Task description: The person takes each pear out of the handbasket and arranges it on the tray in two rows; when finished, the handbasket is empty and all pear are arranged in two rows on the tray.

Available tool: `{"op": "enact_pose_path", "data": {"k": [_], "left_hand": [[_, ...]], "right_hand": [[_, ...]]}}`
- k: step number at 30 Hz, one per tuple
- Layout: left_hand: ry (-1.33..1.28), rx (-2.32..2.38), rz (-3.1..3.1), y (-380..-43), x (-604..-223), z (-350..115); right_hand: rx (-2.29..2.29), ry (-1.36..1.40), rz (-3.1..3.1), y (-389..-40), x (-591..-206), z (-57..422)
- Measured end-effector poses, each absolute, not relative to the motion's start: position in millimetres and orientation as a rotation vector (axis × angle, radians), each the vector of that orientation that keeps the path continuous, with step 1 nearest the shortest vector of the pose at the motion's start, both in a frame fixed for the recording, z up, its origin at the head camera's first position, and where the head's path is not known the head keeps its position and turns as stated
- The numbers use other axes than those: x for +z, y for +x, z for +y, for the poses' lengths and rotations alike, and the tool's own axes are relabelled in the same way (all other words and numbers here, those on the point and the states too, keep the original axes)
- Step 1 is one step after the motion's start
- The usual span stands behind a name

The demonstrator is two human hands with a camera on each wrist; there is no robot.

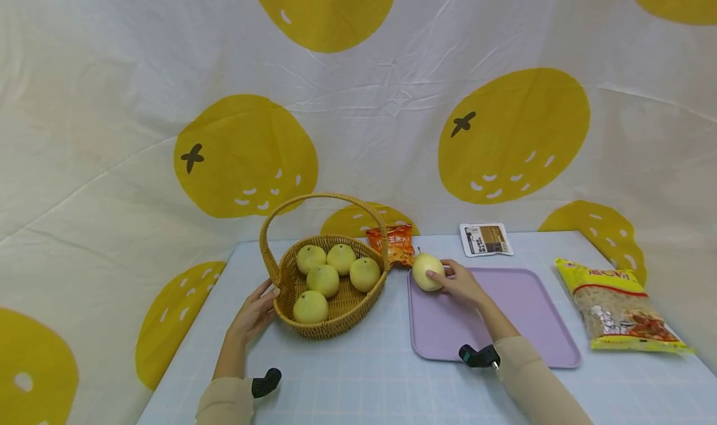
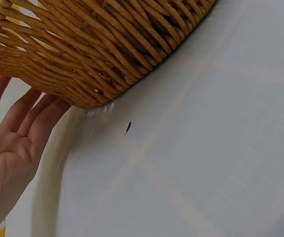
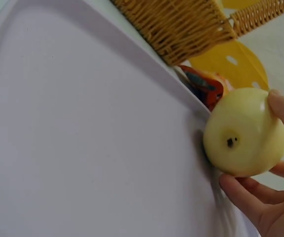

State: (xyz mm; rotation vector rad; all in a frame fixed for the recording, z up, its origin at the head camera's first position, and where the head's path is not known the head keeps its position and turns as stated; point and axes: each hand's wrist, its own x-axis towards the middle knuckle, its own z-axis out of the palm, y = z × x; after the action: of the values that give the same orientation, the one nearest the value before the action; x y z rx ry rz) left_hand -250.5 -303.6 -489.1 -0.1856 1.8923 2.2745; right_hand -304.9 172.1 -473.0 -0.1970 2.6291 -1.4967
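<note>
My right hand (image 1: 462,285) pinches a pale yellow pear (image 1: 428,272), its stem pointing up, between thumb and fingers. The pear is over the far left corner of a lilac tray (image 1: 504,313); in the right wrist view its dark blossom end (image 3: 230,142) faces the camera. To the left stands a woven basket (image 1: 336,330) with a tall arched handle, holding several similar round pale yellow fruits (image 1: 323,280). My left hand (image 1: 251,316) touches the basket's left side; the left wrist view shows extended fingers (image 2: 46,116) against the wicker (image 2: 117,49).
An orange snack packet (image 1: 399,244) stands behind the basket and tray. Behind the tray lies a small white packet (image 1: 486,239) with a dark label. A yellow-and-clear food bag (image 1: 622,307) is at the right. A fruit-patterned curtain (image 1: 381,132) hangs behind the checked tablecloth (image 1: 358,375).
</note>
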Motion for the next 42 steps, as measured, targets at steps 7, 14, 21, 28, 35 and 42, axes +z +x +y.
{"op": "enact_pose_path", "data": {"k": [7, 14, 21, 28, 35, 42], "left_hand": [[-0.190, 2.274, 1.890, -250.8, -489.1, -304.1], [-0.180, 2.255, 1.915, -251.7, -488.6, -303.8], [-0.178, 2.252, 1.915, -252.8, -489.7, -303.6], [-0.199, 2.253, 1.912, -251.6, -489.5, -302.9], [-0.185, 2.260, 1.906, -251.2, -490.5, -302.1], [-0.186, 2.264, 1.904, -250.8, -489.6, -302.6]], "right_hand": [[-1.463, -0.192, 2.664, -305.7, -475.8, 174.3], [-1.404, -0.148, 2.652, -307.8, -475.6, 175.6], [-1.323, -0.233, 2.786, -304.2, -469.4, 174.4], [-1.449, -0.454, 3.010, -299.4, -451.2, 166.8], [-1.646, -0.633, 2.834, -285.9, -425.6, 146.5], [-1.708, -0.901, 2.675, -251.7, -391.8, 103.2]]}}
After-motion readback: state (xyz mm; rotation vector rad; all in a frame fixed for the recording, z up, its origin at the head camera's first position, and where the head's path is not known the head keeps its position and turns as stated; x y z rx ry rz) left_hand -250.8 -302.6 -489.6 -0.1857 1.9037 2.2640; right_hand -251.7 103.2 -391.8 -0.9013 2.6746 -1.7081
